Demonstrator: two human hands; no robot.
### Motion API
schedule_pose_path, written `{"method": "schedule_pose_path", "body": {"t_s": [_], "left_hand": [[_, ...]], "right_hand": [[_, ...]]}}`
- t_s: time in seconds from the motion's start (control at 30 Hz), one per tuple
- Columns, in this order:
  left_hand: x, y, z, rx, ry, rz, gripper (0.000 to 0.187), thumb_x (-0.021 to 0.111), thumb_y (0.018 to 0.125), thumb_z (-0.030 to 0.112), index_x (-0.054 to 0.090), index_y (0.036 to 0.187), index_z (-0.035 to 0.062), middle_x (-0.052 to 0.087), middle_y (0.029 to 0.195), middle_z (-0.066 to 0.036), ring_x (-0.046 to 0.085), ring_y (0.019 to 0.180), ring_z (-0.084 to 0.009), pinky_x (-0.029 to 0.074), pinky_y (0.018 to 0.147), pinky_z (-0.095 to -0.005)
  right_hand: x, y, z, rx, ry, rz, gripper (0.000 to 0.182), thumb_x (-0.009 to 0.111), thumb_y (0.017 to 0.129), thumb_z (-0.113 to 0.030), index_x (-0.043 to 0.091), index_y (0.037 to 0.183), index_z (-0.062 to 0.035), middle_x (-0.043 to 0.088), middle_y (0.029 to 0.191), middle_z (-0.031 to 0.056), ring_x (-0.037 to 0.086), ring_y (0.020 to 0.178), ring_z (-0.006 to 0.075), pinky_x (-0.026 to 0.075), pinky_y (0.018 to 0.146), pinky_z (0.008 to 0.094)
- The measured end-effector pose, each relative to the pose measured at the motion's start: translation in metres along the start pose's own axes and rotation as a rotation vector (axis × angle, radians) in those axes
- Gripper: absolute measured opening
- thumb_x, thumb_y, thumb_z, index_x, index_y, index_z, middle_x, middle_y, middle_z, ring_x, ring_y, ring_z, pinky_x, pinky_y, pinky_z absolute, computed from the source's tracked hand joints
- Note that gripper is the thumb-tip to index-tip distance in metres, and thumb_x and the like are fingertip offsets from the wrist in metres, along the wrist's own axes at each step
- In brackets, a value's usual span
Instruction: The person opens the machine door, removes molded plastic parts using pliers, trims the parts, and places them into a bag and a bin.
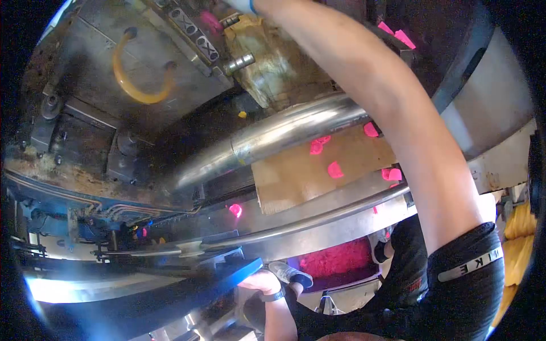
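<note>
My left hand (pixel 259 280), with a dark band at the wrist, is at the end of a long blue-edged panel (pixel 245 273) at lower left, its fingers closed against the edge. My right arm reaches across the view from the lower right to the top. At the top edge, my right hand (pixel 239 4) shows only as a pale glove part with a blue cuff; its fingers are out of frame. Near it are a metal pin (pixel 240 63) and a crumpled brown sheet (pixel 267 57) on the machine.
A thick metal bar (pixel 284 128) crosses the machine above cardboard (pixel 307 176) with pink pieces (pixel 335 169). A yellow hose (pixel 120 71) loops at upper left. Below the thin rail (pixel 318 220) is a container of pink material (pixel 335 258), near a shoe (pixel 290 273).
</note>
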State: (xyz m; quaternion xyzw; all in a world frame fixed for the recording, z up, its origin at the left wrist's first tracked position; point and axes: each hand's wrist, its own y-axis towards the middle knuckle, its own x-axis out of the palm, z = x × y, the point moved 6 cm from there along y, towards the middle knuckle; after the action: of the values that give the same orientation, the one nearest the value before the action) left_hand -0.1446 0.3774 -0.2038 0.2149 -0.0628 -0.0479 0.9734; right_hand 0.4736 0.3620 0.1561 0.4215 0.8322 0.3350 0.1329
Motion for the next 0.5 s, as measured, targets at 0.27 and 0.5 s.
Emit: {"method": "schedule_pose_path", "body": {"t_s": [0.27,0.5], "left_hand": [[-0.023,-0.001,-0.027,-0.023,-0.037,0.132,0.065,0.048,0.106,0.049,0.044,0.149,0.0000,0.057,0.135,-0.016,0.061,0.109,-0.0251,0.052,0.093,-0.0400],[-0.038,-0.003,-0.022,-0.217,-0.011,-0.030,0.042,0.048,0.108,0.049,0.048,0.112,0.0074,0.053,0.086,0.000,0.045,0.067,-0.0117,0.044,0.067,-0.0287]], "right_hand": [[0.005,-0.084,0.030,0.037,-0.480,-0.042,0.030,0.065,0.089,-0.034,0.074,0.104,-0.0094,0.073,0.104,0.0208,0.069,0.099,0.0362,0.054,0.089,0.0415],[-0.002,-0.120,0.011,0.297,-0.469,0.119,0.037,0.066,0.085,-0.034,0.073,0.113,-0.0113,0.075,0.106,0.0158,0.069,0.100,0.0285,0.052,0.091,0.0373]]}}
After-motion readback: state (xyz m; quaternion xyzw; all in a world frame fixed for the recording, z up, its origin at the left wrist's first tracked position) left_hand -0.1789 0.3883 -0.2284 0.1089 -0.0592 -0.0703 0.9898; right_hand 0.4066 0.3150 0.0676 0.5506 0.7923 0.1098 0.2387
